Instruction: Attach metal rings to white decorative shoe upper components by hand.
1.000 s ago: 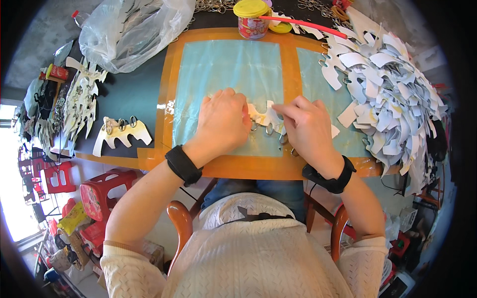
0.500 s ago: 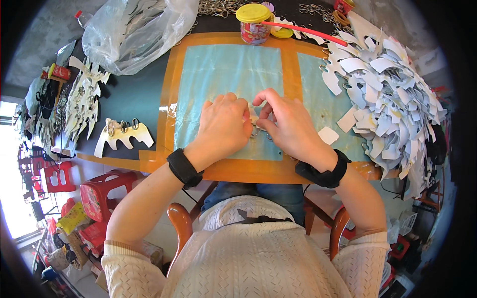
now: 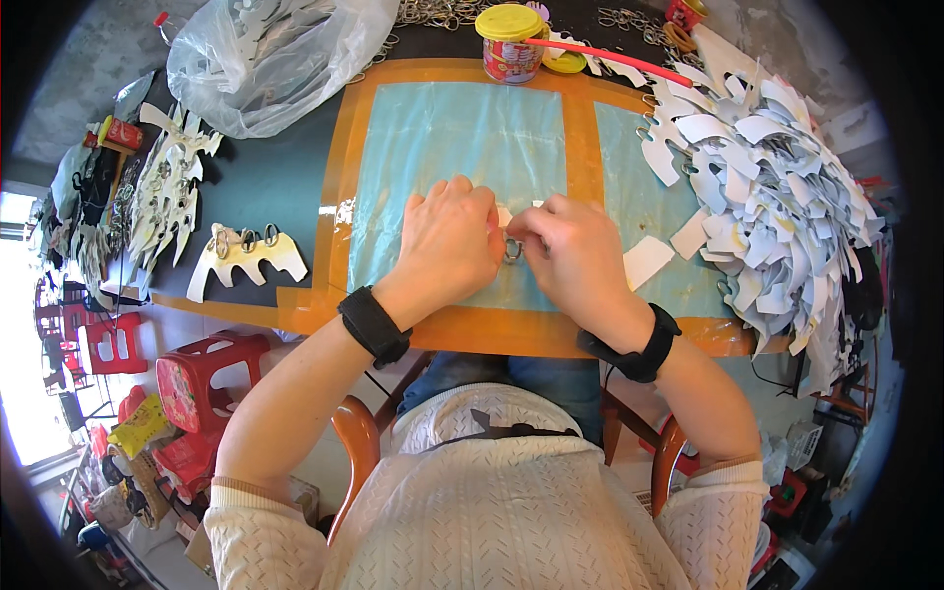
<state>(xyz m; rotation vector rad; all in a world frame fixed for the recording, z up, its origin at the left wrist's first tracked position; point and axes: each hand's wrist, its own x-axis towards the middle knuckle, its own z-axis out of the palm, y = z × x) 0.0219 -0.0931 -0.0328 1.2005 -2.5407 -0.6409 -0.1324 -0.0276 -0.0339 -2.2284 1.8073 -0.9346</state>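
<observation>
Over the blue sheeted mat point(image 3: 462, 128) my two hands are close together. My left hand point(image 3: 450, 231) is curled closed at the edge of a white cut-out piece point(image 3: 504, 215), mostly hidden by the hands. The fingers of my right hand point(image 3: 573, 246) are pinched at a metal ring point(image 3: 512, 250) between the hands. Past my right hand lies a white strip point(image 3: 647, 262); whether it joins the held piece I cannot tell. To the left rests a toothed off-white piece point(image 3: 248, 262) with several metal rings along its top edge.
A large pile of white cut-outs point(image 3: 777, 187) stands at the right. At the back are a yellow-lidded tub point(image 3: 510, 61), a red stick point(image 3: 615, 57), a clear plastic bag point(image 3: 275, 74) and loose metal rings point(image 3: 442, 12). More ringed pieces point(image 3: 172, 187) lie far left.
My right hand's fingers have closed down from a looser, raised curl to a pinch by the ring. More of the white strip beside it shows. My left hand has hardly moved.
</observation>
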